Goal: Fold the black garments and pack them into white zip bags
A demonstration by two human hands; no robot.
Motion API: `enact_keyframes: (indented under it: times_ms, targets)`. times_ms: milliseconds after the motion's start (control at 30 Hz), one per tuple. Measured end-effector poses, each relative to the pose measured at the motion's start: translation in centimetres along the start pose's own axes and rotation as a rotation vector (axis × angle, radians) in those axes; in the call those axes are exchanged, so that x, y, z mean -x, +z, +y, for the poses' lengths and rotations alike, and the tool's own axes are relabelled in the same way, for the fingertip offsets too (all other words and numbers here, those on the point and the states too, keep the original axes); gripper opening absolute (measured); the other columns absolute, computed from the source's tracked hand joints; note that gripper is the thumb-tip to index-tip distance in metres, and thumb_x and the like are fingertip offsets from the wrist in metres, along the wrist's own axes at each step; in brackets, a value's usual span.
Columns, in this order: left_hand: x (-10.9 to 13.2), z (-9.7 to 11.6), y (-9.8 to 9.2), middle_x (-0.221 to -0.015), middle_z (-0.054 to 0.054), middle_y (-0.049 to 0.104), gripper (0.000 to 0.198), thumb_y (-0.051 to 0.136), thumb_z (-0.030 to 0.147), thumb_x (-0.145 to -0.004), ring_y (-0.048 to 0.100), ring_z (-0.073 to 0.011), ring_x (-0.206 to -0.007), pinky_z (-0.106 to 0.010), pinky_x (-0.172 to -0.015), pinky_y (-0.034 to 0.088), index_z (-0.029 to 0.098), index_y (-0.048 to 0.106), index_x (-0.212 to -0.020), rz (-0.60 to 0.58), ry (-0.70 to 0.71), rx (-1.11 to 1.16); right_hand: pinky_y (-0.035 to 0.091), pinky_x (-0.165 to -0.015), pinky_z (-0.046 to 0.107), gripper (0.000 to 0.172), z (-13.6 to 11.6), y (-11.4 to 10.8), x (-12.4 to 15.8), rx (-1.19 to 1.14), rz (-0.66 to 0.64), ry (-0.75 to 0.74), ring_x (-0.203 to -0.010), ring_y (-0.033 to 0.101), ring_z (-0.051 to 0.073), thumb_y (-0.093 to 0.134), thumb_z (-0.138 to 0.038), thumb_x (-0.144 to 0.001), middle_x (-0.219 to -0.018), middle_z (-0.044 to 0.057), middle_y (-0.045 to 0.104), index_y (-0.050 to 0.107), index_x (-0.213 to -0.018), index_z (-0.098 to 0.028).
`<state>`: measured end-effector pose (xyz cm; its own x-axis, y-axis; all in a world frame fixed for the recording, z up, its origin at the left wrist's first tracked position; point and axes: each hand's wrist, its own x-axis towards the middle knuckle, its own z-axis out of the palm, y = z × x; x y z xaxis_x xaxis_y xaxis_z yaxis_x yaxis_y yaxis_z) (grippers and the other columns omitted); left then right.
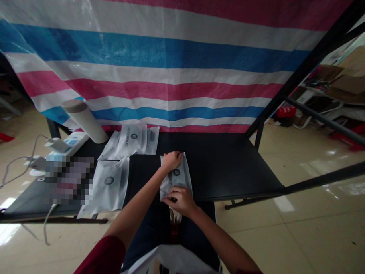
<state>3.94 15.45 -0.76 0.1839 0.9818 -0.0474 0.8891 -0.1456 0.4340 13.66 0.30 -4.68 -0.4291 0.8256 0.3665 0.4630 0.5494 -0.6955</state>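
Observation:
A frosted zip pouch (184, 175) with dark lettering and a round logo lies on the black table in front of me, close to its front edge. My left hand (170, 161) rests on the pouch's far end, fingers curled against it. At the near end, my right hand (182, 200) is closed, with thumb and fingertips pinching the near left corner. What is inside the pouch cannot be made out. To the left lies a similar pouch (109, 186), and behind that more such pouches (131, 141) overlap each other.
A white bottle with a brown lid (86, 121) stands at the back left. Beside it are a power strip (70, 143) with plugged-in chargers and a blurred-out phone-like object (71, 179). A striped tarp (185, 53) hangs behind the table (226, 166); a black metal frame (270, 104) rises at right.

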Motion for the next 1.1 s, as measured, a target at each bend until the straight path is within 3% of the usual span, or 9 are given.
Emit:
enact_keyframes:
  times_ms: [133,200,267,367,533,667,833,933,1100]
  targets:
    - [0.4,-0.5,-0.7,-0.1,-0.008,0.074,0.039,0.041,0.048,-0.095,0.067,-0.0251,-0.099,-0.037,-0.089,0.045,0.023,0.07,-0.102,-0.024,0.024,0.018,0.042,-0.058,0.024,0.037,0.9,-2.5,-1.9,-0.069,0.222,0.183,-0.056,0.052,0.012,0.055,-0.048,-0.091,-0.065,0.0,0.058,0.061,-0.067,-0.021]
    - [0.5,-0.4,-1.1,-0.1,-0.007,0.074,0.035,0.044,0.045,-0.093,0.067,-0.0246,-0.098,-0.035,-0.087,0.045,0.024,0.07,-0.101,-0.026,0.04,0.031,0.042,-0.057,0.023,0.034,2.3,-3.9,-3.5,-0.104,0.402,0.317,-0.057,0.053,0.012,0.053,-0.05,-0.091,-0.069,0.001,0.06,0.062,-0.078,-0.02]
    - [0.8,-0.3,-1.3,-0.099,-0.006,0.074,0.032,0.047,0.043,-0.092,0.068,-0.0241,-0.097,-0.033,-0.084,0.046,0.024,0.071,-0.1,-0.023,0.061,0.047,0.045,-0.059,0.023,0.037,4.2,-4.9,-5.2,-0.133,0.491,0.414,-0.063,0.058,0.014,0.055,-0.052,-0.088,-0.079,0.004,0.065,0.063,-0.097,-0.018]
    - [1.2,0.0,-1.7,-0.095,-0.005,0.075,0.03,0.048,0.04,-0.091,0.068,-0.0223,-0.093,-0.03,-0.08,0.046,0.025,0.073,-0.097,-0.026,0.086,0.073,0.048,-0.063,0.025,0.043,6.7,-5.9,-7.3,-0.16,0.424,0.483,-0.07,0.064,0.017,0.056,-0.054,-0.086,-0.087,0.007,0.07,0.064,-0.106,-0.016]
    - [1.3,0.0,-1.8,-0.093,-0.004,0.075,0.032,0.047,0.042,-0.091,0.068,-0.0211,-0.091,-0.027,-0.075,0.046,0.026,0.075,-0.096,-0.003,0.052,0.1,0.046,-0.063,0.025,0.042,7.6,-6.2,-8.6,-0.143,0.307,0.446,-0.07,0.067,0.02,0.051,-0.052,-0.089,-0.075,0.007,0.072,0.07,-0.082,-0.016]
    - [0.7,-0.5,-1.9,-0.1,-0.004,0.075,0.035,0.045,0.043,-0.092,0.068,-0.0222,-0.094,-0.028,-0.074,0.046,0.027,0.075,-0.101,0.044,-0.019,0.097,0.046,-0.06,0.026,0.038,6.2,-5.7,-6.7,-0.162,0.283,0.463,-0.069,0.068,0.021,0.053,-0.048,-0.088,-0.075,0.007,0.073,0.071,-0.081,-0.015]
    - [-0.2,-0.9,-2.3,-0.098,-0.006,0.075,0.036,0.045,0.045,-0.091,0.067,-0.0253,-0.097,-0.034,-0.083,0.045,0.027,0.075,-0.098,0.068,-0.071,0.069,0.047,-0.051,0.028,0.042,2.8,-3.7,0.0,-0.26,0.184,0.561,-0.057,0.067,0.022,0.052,-0.054,-0.087,-0.063,0.006,0.069,0.068,-0.07,-0.019]
    - [-0.4,-0.6,-2.2,-0.097,-0.005,0.075,0.033,0.048,0.045,-0.089,0.066,-0.0266,-0.099,-0.04,-0.09,0.042,0.028,0.075,-0.095,0.057,-0.055,0.051,0.05,-0.049,0.029,0.046,0.9,-2.3,3.4,-0.419,0.205,0.69,-0.057,0.069,0.023,0.052,-0.061,-0.086,-0.066,0.007,0.071,0.068,-0.073,-0.02]
    - [0.0,0.4,-1.8,-0.105,-0.008,0.073,0.034,0.046,0.042,-0.091,0.057,-0.0314,-0.111,-0.049,-0.097,0.037,0.026,0.074,-0.1,0.1,-0.008,0.024,0.054,-0.047,0.029,0.05,0.0,-1.8,4.6,-0.486,0.235,0.746,-0.059,0.07,0.023,0.057,-0.067,-0.08,-0.071,0.008,0.072,0.069,-0.076,-0.019]
